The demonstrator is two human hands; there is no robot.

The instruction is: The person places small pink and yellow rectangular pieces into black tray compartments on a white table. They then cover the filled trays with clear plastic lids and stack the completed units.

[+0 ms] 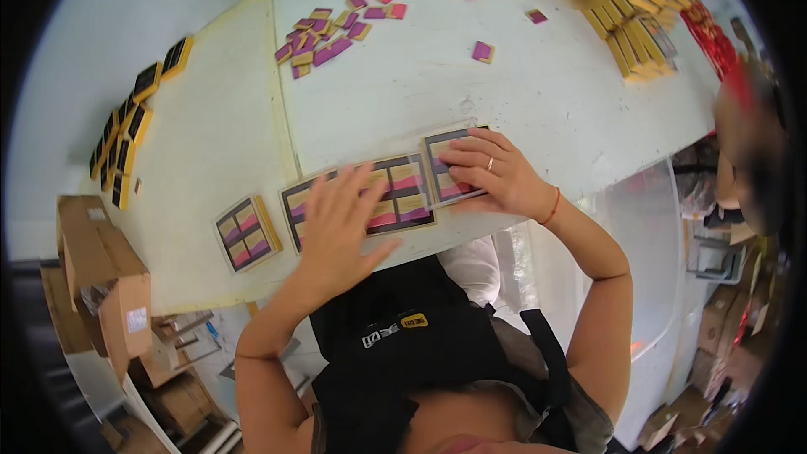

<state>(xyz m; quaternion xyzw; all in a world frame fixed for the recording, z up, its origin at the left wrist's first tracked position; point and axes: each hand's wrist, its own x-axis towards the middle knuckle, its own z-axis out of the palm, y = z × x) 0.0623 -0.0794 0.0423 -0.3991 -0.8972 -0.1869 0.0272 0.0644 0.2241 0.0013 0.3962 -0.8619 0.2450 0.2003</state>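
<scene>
A row of shallow dark-lined boxes [410, 217] lies along the near edge of the white table, filled with small gold, pink and purple square packets. My left hand [336, 231] is spread over the left part of this row, fingers apart, hiding some packets. At the row's right end, my right hand [502, 178] grips a similar box [435, 147] with a clear plastic lid, its fingers bent over the top. Part of that box is hidden under the fingers. Left of the row, a separate gold-sided box [245, 233] of packets sits slightly turned.
Loose purple, pink and gold packets [334, 50] are scattered on the table's far side. Stacked yellow-edged black boxes [126, 130] stand at the left. Piled gold boxes [630, 34] fill the far right. Cardboard cartons [109, 269] stand beyond the table's left edge.
</scene>
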